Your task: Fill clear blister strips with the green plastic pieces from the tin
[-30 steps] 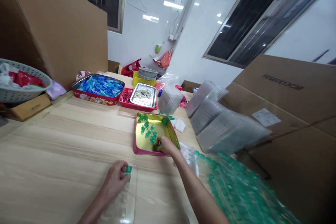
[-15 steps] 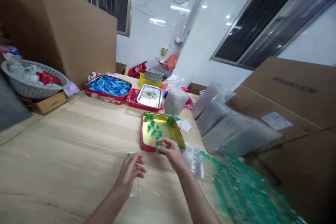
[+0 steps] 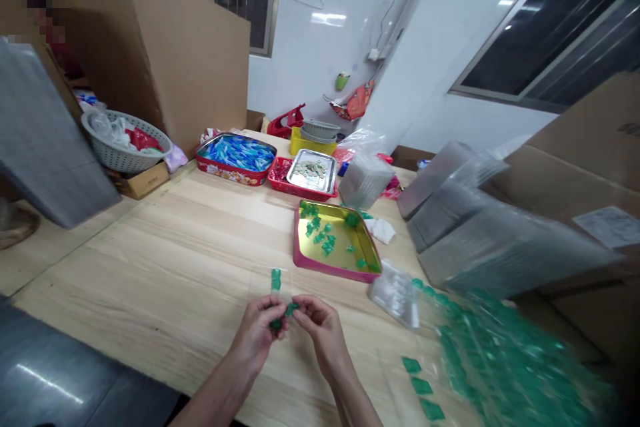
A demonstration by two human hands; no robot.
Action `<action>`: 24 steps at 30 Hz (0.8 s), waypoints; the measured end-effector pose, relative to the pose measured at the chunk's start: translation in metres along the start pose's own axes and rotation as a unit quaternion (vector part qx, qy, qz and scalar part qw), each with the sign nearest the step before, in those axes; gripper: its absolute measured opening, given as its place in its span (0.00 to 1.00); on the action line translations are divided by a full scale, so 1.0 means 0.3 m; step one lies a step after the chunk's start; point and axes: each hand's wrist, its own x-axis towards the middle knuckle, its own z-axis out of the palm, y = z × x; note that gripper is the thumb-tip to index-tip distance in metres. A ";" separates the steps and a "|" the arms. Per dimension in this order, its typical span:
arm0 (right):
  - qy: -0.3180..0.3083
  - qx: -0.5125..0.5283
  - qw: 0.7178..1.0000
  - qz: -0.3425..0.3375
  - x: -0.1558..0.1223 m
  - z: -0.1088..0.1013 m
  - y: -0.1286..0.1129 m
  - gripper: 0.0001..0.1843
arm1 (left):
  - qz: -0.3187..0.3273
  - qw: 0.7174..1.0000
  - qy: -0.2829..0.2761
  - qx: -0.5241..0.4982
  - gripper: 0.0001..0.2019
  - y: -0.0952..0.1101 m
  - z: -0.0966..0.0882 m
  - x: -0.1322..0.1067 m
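Observation:
My left hand [image 3: 255, 330] and my right hand [image 3: 323, 328] meet low in the middle of the wooden table. Between their fingers sits a small green plastic piece [image 3: 291, 309]. My left hand grips a clear plastic strip [image 3: 265, 285] that carries another green piece [image 3: 276, 279], and a third green piece [image 3: 276, 324] shows at its lower edge. Just beyond my hands lies a pink-rimmed tin tray with a gold interior [image 3: 313, 259], holding scattered green pieces [image 3: 320, 235]. A bulging clear bag of green pieces [image 3: 505, 360] lies at lower right.
A small clear bag [image 3: 395, 293] lies next to the tin. Farther back stand a red tin of blue pieces [image 3: 235, 157] and a steel tray [image 3: 313, 171] on a red tray. Bagged clear plastic stacks [image 3: 480, 227] and cardboard sheets [image 3: 585, 160] fill the right side.
My right hand has left the tin and joined my left hand in front of it, bringing a green piece. The whole view has swung left and tilted.

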 end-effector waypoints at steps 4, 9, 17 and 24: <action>-0.005 0.023 1.000 0.019 -0.031 0.024 0.003 0.13 | 0.022 0.997 -0.003 0.068 0.12 -0.007 -0.017 -0.017; -0.031 0.101 0.991 0.080 -0.046 0.023 0.008 0.15 | 0.010 0.997 -0.015 0.073 0.12 -0.011 -0.052 -0.013; -0.114 0.151 0.974 0.124 -0.051 0.020 0.005 0.17 | -0.031 0.997 -0.039 0.057 0.11 -0.005 -0.049 -0.034; -0.106 0.057 0.992 0.024 -0.060 0.010 0.019 0.12 | -0.025 0.999 0.010 0.035 0.12 -0.005 -0.050 -0.037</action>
